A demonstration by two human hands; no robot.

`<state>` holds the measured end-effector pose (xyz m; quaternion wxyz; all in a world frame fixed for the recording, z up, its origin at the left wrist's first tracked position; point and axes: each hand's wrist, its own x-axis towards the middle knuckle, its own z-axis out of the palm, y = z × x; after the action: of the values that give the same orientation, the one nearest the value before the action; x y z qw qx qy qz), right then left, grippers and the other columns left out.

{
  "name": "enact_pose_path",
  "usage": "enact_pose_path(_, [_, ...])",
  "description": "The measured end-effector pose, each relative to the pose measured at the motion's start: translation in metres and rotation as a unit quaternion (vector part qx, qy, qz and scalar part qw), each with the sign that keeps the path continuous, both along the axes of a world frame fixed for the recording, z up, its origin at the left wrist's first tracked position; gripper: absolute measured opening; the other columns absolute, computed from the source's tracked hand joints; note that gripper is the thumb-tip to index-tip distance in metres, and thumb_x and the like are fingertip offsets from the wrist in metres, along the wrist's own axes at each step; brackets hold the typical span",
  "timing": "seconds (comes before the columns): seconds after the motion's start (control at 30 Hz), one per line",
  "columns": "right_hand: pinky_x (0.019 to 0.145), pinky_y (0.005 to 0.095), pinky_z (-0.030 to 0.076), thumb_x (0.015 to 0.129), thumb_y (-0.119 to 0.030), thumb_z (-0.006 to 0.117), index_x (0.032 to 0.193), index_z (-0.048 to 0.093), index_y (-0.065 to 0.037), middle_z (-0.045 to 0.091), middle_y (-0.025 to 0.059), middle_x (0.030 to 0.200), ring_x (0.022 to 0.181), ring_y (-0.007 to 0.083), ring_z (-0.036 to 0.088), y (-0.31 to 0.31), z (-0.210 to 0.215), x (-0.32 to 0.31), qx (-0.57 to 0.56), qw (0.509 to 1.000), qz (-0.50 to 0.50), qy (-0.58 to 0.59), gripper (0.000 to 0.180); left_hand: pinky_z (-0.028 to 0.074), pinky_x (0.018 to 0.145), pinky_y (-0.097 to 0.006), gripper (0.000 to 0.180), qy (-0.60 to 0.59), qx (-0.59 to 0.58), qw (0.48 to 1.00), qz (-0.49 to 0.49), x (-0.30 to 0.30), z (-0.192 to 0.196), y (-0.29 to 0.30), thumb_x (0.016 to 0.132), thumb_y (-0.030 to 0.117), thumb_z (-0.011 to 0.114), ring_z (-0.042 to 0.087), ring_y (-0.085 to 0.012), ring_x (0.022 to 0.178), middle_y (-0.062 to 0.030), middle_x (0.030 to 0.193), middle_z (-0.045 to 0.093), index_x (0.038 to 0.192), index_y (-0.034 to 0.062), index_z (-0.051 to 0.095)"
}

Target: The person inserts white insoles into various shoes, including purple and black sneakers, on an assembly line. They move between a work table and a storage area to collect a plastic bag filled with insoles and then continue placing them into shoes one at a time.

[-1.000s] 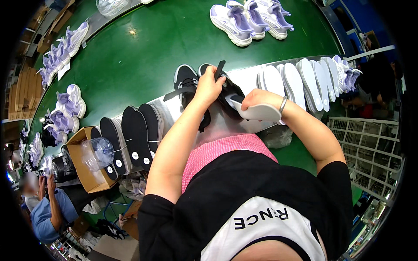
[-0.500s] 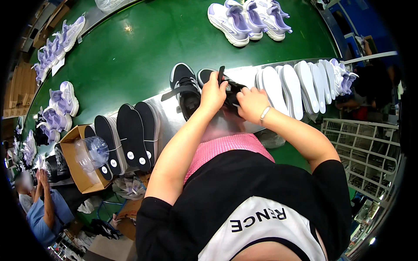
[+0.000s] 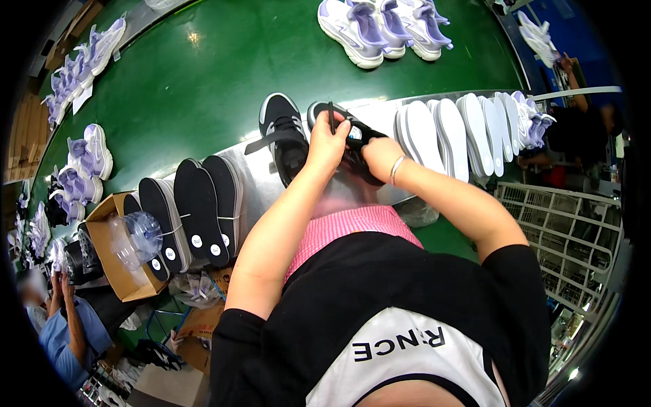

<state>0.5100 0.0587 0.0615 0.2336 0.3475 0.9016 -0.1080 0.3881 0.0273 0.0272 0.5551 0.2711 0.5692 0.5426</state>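
A black-and-grey sneaker (image 3: 357,138) lies in front of me, toe pointing away, on the metal strip along the table's near edge. My left hand (image 3: 327,144) is closed on its upper, with a narrow black strap sticking up between thumb and fingers. At the shoe's opening, my right hand (image 3: 381,157) grips the collar; its fingertips are partly hidden inside. A round white label shows inside the shoe between my hands. Just left stands the matching black sneaker (image 3: 283,129), its strap hanging loose to the left, touched by neither hand.
Black insoles (image 3: 196,207) in tied stacks stand to the left, beside a cardboard box (image 3: 112,234) holding a clear plastic container (image 3: 139,237). White insoles (image 3: 447,132) line the right. White-and-lilac sneakers (image 3: 366,37) stand on the green table (image 3: 203,74). Co-workers stand at both sides.
My right hand has shifted slightly left, deeper toward the shoe's opening. The strap by my left hand now stands more upright. At far right, a co-worker's raised hand has a white shoe near it.
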Motion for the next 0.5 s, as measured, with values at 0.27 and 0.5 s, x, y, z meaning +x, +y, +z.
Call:
enact_pose_path(0.27, [0.071,0.0311,0.047,0.072,-0.013,0.052,0.085,0.065,-0.006,0.064,0.0109,0.084,0.083,0.0239,0.061,0.016,-0.009,-0.021,-0.047,0.986,-0.069,-0.142,0.02,0.042,0.047,-0.023,0.017,0.172,0.039,0.984,-0.027,-0.005,-0.011,0.005,0.08,0.014,0.053,0.049,-0.0112,0.05,-0.005,0.067,0.051,0.09,0.0034,0.045])
enact_pose_path(0.5, [0.07,0.0309,0.047,0.072,-0.014,0.05,0.082,0.065,-0.007,0.064,0.0098,0.081,0.078,0.0214,0.062,0.013,0.02,-0.008,-0.094,0.968,0.1,-0.211,0.019,0.043,0.047,-0.026,0.018,0.215,0.052,0.975,-0.019,-0.006,-0.016,0.005,0.081,0.015,0.052,0.052,-0.0135,0.049,-0.0073,0.068,0.053,0.092,0.0024,0.044])
